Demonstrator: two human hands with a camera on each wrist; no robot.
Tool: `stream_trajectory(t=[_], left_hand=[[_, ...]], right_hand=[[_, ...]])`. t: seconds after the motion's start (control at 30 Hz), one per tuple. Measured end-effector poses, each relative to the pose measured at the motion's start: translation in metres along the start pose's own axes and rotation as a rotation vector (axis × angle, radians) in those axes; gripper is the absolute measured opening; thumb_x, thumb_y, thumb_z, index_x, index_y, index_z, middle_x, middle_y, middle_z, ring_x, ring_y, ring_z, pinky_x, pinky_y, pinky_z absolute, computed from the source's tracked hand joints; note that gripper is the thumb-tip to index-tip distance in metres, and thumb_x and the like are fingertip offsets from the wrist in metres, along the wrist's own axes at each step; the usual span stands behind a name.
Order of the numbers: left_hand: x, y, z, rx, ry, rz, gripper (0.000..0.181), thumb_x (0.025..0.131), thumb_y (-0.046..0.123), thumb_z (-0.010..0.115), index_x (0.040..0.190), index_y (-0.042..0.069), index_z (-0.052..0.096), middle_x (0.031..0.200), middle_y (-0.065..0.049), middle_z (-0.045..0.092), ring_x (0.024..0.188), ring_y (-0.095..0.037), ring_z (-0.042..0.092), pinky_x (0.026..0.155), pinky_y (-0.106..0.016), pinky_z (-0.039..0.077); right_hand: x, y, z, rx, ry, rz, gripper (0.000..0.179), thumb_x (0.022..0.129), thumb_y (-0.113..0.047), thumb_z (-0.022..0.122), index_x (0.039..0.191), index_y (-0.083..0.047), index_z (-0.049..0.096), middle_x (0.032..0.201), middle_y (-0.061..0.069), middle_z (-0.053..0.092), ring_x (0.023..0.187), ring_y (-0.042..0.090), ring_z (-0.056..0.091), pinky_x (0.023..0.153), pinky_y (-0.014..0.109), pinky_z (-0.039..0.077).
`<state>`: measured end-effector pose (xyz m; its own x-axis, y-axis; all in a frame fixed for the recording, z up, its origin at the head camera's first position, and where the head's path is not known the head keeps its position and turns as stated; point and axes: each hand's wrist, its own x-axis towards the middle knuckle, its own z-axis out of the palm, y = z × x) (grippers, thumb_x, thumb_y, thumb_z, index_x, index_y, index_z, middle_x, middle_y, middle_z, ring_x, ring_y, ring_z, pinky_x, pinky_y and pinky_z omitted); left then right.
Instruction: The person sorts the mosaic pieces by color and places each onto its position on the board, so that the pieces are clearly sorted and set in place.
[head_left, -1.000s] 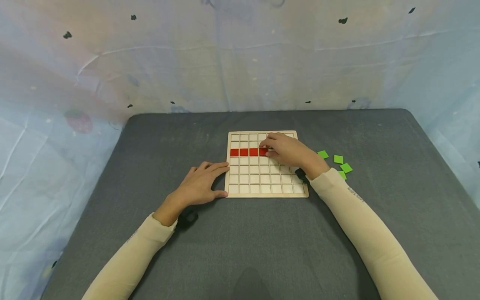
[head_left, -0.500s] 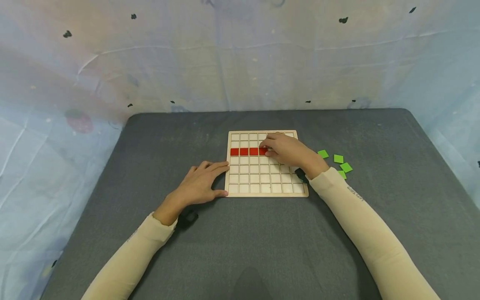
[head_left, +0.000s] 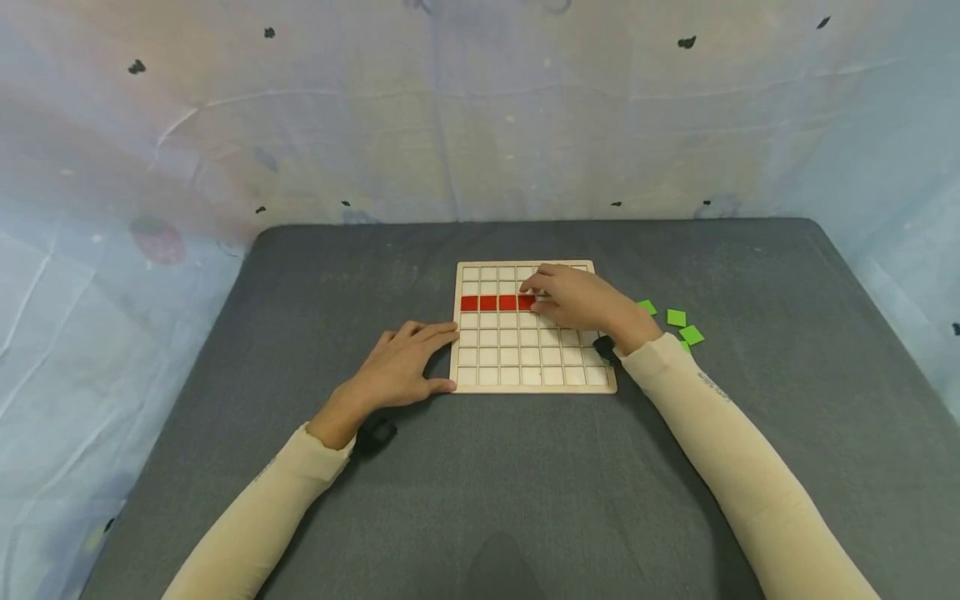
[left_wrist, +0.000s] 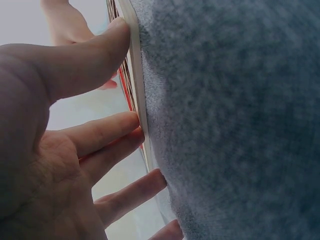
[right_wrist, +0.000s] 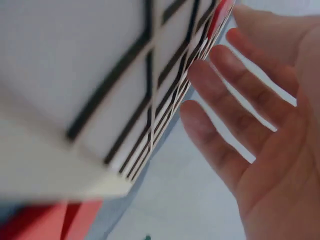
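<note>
A wooden grid board [head_left: 510, 390] lies flat on the dark table, with several red square tiles [head_left: 488, 303] side by side in one row from its left edge. My left hand [head_left: 397, 367] rests at the board's left edge; in the left wrist view its thumb and fingertips touch the wooden rim [left_wrist: 136, 65], fingers extended. Over the board, my right hand [head_left: 577, 300] has its thumb and index finger at the last red tile in the row. The right wrist view shows its other fingers [right_wrist: 215, 135] loosely extended, and a red tile [right_wrist: 220, 15] near the thumb tip.
Several green square tiles [head_left: 677, 317] lie on the table right of the board, partly behind the right sleeve [head_left: 720, 433]. Red pieces [right_wrist: 50, 220] show beyond the board's rim in the right wrist view. A patterned cloth [head_left: 480, 117] hangs behind the table.
The right hand and forearm have shifted very slightly to the right, covering more of the green tiles. The left hand stays in place and the red row looks the same.
</note>
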<state>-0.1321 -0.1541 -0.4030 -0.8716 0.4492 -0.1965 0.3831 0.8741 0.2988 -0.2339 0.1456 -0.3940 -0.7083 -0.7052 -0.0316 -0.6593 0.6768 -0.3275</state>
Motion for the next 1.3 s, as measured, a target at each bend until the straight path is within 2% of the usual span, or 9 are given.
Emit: stream_trajectory(t=[0.17, 0.33, 0.43, 0.57, 0.73, 1.03, 1.3], left_hand=[[0.003, 0.002, 0.001, -0.003, -0.002, -0.001, 0.080, 0.087, 0.048, 0.073, 0.155, 0.025, 0.038, 0.162, 0.006, 0.034, 0.143, -0.029, 0.037, 0.110, -0.059, 0.033], [0.007, 0.004, 0.000, 0.005, -0.007, 0.003, 0.079, 0.088, 0.049, 0.073, 0.155, 0.026, 0.038, 0.161, 0.006, 0.034, 0.143, -0.028, 0.036, 0.111, -0.059, 0.032], [0.008, 0.005, -0.001, 0.008, -0.015, 0.003, 0.079, 0.088, 0.049, 0.073, 0.155, 0.026, 0.038, 0.162, 0.006, 0.034, 0.143, -0.028, 0.036, 0.111, -0.059, 0.032], [0.008, 0.005, 0.000, 0.006, -0.015, 0.008, 0.079, 0.088, 0.049, 0.073, 0.155, 0.025, 0.038, 0.162, 0.006, 0.033, 0.144, -0.028, 0.036, 0.111, -0.059, 0.032], [0.004, 0.004, 0.002, 0.010, -0.003, 0.010, 0.080, 0.088, 0.049, 0.073, 0.155, 0.025, 0.038, 0.162, 0.006, 0.033, 0.143, -0.028, 0.036, 0.110, -0.059, 0.032], [-0.004, 0.004, 0.005, -0.007, 0.001, 0.008, 0.080, 0.087, 0.047, 0.074, 0.155, 0.025, 0.037, 0.162, 0.005, 0.034, 0.143, -0.029, 0.037, 0.109, -0.059, 0.033], [0.000, 0.003, 0.004, 0.009, 0.006, 0.005, 0.080, 0.088, 0.048, 0.073, 0.155, 0.026, 0.037, 0.162, 0.006, 0.033, 0.142, -0.028, 0.037, 0.108, -0.059, 0.034]], right_hand=[[-0.016, 0.006, -0.008, -0.021, -0.006, 0.060, 0.030, 0.099, -0.024, 0.064, 0.127, -0.016, 0.066, 0.124, 0.004, 0.062, 0.105, 0.020, 0.064, 0.090, 0.041, 0.054], [-0.044, 0.014, -0.014, -0.016, -0.004, 0.131, 0.034, 0.097, -0.022, 0.066, 0.130, -0.014, 0.064, 0.128, 0.007, 0.061, 0.105, 0.023, 0.064, 0.089, 0.043, 0.054], [-0.061, 0.017, -0.014, 0.003, 0.001, 0.165, 0.035, 0.098, -0.022, 0.065, 0.132, -0.011, 0.063, 0.125, 0.008, 0.061, 0.104, 0.023, 0.064, 0.087, 0.043, 0.054], [-0.082, 0.021, -0.012, 0.012, 0.016, 0.214, 0.035, 0.099, -0.021, 0.064, 0.132, -0.010, 0.063, 0.115, 0.008, 0.062, 0.092, 0.019, 0.062, 0.079, 0.039, 0.053], [-0.100, 0.022, -0.011, 0.017, 0.047, 0.241, 0.034, 0.098, -0.020, 0.066, 0.130, -0.009, 0.065, 0.120, 0.009, 0.062, 0.090, 0.018, 0.062, 0.078, 0.039, 0.053], [-0.110, 0.030, -0.001, -0.033, 0.038, 0.251, 0.032, 0.098, -0.018, 0.065, 0.129, -0.009, 0.065, 0.121, 0.011, 0.063, 0.092, 0.021, 0.063, 0.078, 0.041, 0.054], [-0.110, 0.034, -0.004, -0.036, 0.037, 0.262, 0.031, 0.096, -0.013, 0.067, 0.127, -0.008, 0.066, 0.120, 0.012, 0.063, 0.096, 0.023, 0.064, 0.080, 0.043, 0.054]])
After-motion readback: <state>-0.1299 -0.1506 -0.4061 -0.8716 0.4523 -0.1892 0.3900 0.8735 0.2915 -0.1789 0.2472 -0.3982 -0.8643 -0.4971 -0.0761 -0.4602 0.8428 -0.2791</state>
